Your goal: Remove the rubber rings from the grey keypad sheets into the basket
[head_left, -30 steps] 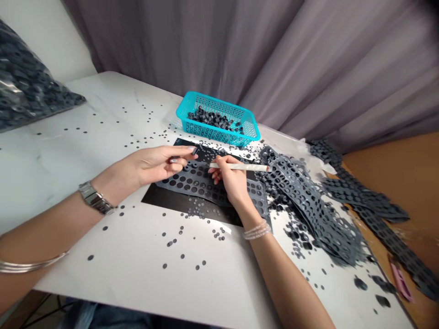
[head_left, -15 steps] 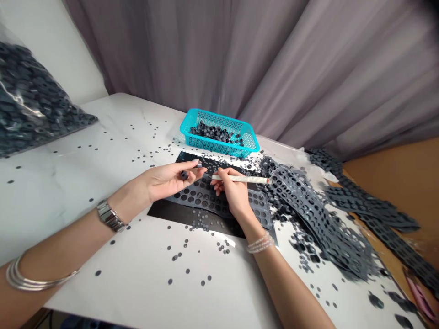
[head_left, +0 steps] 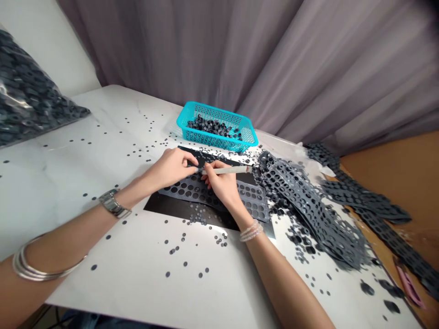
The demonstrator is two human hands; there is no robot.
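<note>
Grey curtains [head_left: 192,55] hang behind a white table [head_left: 130,274] scattered with dark discs [head_left: 185,264]. Work seems partway along: a turquoise basket [head_left: 212,140] holds many small dark pieces [head_left: 212,125], while a sheet of round cut-outs [head_left: 188,192] lies on a black mat [head_left: 164,204]; how many remain is unclear. Above the sheet, the right hand [head_left: 221,183] clasps a white pen-like tool [head_left: 233,170], its long axis sideways, nearly level, red-marked end pointing right. The left hand [head_left: 171,168] bunches its fingertips near the other end; whether they pinch anything, I cannot tell.
</note>
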